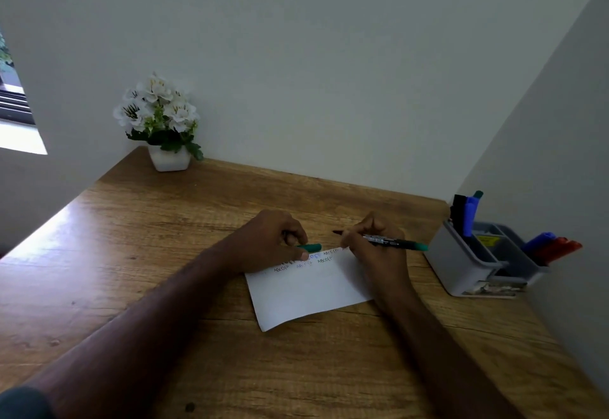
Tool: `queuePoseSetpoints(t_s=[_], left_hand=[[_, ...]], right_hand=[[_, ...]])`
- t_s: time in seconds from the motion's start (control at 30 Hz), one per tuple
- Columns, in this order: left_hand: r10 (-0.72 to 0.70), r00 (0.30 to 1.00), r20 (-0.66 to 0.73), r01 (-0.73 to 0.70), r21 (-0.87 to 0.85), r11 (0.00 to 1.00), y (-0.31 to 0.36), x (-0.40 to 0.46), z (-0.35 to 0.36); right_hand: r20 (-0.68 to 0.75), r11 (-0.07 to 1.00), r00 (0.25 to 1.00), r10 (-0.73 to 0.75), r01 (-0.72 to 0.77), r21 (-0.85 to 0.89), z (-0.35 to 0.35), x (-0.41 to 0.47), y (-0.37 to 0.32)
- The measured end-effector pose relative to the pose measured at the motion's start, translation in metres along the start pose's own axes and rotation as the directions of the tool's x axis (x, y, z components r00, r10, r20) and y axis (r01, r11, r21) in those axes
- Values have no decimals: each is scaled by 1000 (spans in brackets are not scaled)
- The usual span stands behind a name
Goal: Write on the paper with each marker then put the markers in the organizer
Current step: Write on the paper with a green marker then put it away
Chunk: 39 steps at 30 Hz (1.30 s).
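Observation:
A white sheet of paper (309, 290) lies on the wooden desk, with rows of small letters along its far edge. My right hand (372, 247) grips an uncapped green marker (395, 243), its dark tip pointing left just past the paper's far edge. My left hand (273, 240) rests on the paper's far left corner and pinches the green cap (311, 247). The grey organizer (468, 263) stands to the right and holds black, blue and green markers (466, 212) upright, plus blue and red markers (553, 247) leaning out of its right compartment.
A white pot of white flowers (163, 128) stands at the desk's far left corner. Walls close off the back and the right side right behind the organizer. The wooden desk (148, 253) stretches to the left and toward me.

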<state>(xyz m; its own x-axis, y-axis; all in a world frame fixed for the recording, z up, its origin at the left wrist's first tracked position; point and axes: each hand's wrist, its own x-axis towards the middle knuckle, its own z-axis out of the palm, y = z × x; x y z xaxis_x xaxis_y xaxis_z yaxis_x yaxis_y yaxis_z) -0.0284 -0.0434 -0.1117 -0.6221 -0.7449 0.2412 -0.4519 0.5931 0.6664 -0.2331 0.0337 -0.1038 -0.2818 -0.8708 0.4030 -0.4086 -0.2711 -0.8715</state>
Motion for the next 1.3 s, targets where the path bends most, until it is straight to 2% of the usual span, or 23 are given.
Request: queuePoseSetpoints(t_s=[0.17, 0.3, 0.4, 0.63, 0.9, 1.0, 1.3], left_hand=[[24, 999, -46, -23, 25, 999, 1, 1, 2], [19, 993, -115, -23, -39, 999, 1, 1, 0], [75, 987, -144, -82, -40, 996, 4, 0, -1], [138, 981, -135, -144, -40, 989, 10, -1, -1], [183, 979, -90, -186, -23, 982, 16, -1, -3], [168, 981, -95, -169, -2, 986, 19, -2, -8], [142, 988, -67, -154, -222, 963, 35, -6, -13]], right_hand=[[87, 997, 996, -34, 27, 79, -5, -2, -7], [86, 990, 996, -24, 12, 138, -8, -2, -9], [76, 987, 996, -47, 34, 159, -10, -4, -11], [85, 981, 996, -41, 24, 191, -10, -4, -13], [241, 968, 970, -45, -17, 251, -8, -3, -12], [228, 975, 972, -54, 2, 222, -10, -4, -15], [265, 907, 963, 41, -147, 395, -9, -4, -19]])
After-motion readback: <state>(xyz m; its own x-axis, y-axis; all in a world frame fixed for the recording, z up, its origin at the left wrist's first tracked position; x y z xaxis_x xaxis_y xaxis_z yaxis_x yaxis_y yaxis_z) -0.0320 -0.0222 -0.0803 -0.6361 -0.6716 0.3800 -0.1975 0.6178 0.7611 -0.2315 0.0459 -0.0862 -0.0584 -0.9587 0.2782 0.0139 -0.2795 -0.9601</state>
